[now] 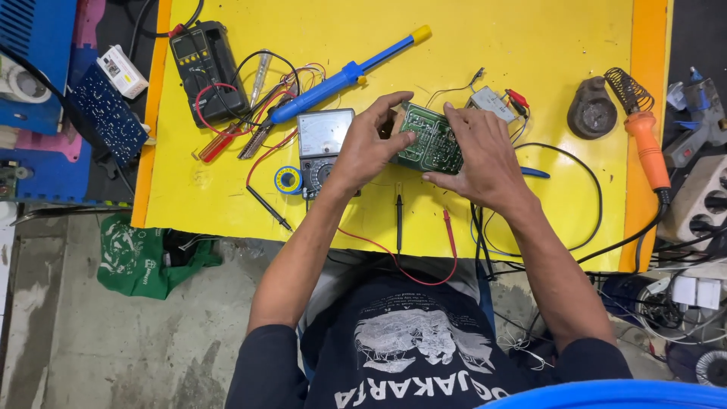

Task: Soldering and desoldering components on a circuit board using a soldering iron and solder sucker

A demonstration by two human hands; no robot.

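Just left of the left hand [369,144] an analogue meter [324,148] with a pale dial lies on the yellow surface [530,45], and a small blue-and-yellow roll of solder wire [288,180] sits beside the meter's lower corner. Above that hand a blue suction pump with a yellow tip [345,74] lies slanted, its near end close to the fingertips. Farther left of it rest a black digital meter [203,70], a red-handled screwdriver [219,142] and a tangle of red and black leads. Below the two hands a black probe [399,221] and a red probe [448,229] lie on the surface, pointing away from the person. Beyond the right hand [478,155] a small grey box [491,102] with clips sits close to the fingertips. Well off to the right of that hand an orange-handled soldering iron [648,144] rests by a round dark stand [591,112].

The circuit board [429,140] is held between both hands, lifted a little over the middle of the surface. It is green with pale traces, its soldered side facing up, tilted. The left hand pinches its left edge between thumb and fingers; the right hand curls over its right side, fingers along the top edge and thumb below.
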